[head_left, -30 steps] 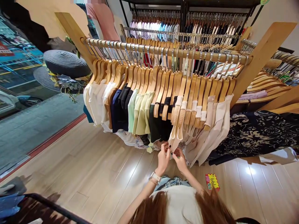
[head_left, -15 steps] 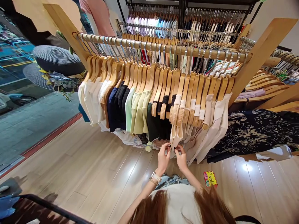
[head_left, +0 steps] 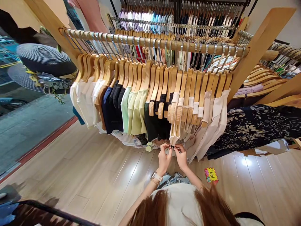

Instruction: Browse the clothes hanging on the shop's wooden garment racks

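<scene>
A wooden clothes rail carries a dense row of wooden hangers with white, tan, navy, pale green, black and cream tops. My left hand, with a watch on its wrist, and my right hand meet under the row. Both pinch the lower edge of a cream top that hangs near the middle. The fingers of each hand are closed on the fabric.
A dark straw hat with flowers hangs at the rail's left end. A yellow price tag lies on the wooden floor. A black floral cloth covers a stand at right. More racks and a person in pink stand behind.
Both hands have risen a little along the cream top and drawn closer together. The view has shifted slightly left and down.
</scene>
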A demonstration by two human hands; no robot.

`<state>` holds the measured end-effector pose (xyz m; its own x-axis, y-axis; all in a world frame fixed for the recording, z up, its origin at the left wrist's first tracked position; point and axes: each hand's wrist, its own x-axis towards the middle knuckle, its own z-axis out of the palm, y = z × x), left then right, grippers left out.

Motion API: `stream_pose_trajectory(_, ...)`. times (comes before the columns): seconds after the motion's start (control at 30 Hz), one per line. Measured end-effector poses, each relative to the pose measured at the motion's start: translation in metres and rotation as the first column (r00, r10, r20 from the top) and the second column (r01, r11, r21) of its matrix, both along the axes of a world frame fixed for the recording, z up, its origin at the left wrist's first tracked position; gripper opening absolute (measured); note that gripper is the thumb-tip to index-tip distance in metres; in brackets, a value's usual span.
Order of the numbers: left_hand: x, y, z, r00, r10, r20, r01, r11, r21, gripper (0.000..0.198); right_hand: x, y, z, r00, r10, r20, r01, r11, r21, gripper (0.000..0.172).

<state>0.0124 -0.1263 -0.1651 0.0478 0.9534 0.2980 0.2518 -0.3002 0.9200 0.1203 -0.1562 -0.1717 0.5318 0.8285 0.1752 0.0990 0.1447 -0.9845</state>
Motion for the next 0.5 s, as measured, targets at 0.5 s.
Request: stream_pose_trajectory(0.5, 0.004, 0.005, 0.013, 0.998, -0.055, 0.000, 0.055, 0.997, -0.062, 0.028, 0.001, 0.005, -0.011, 0.992, -0.029, -0.126, 0.021, 0.998, -0.062, 0.027)
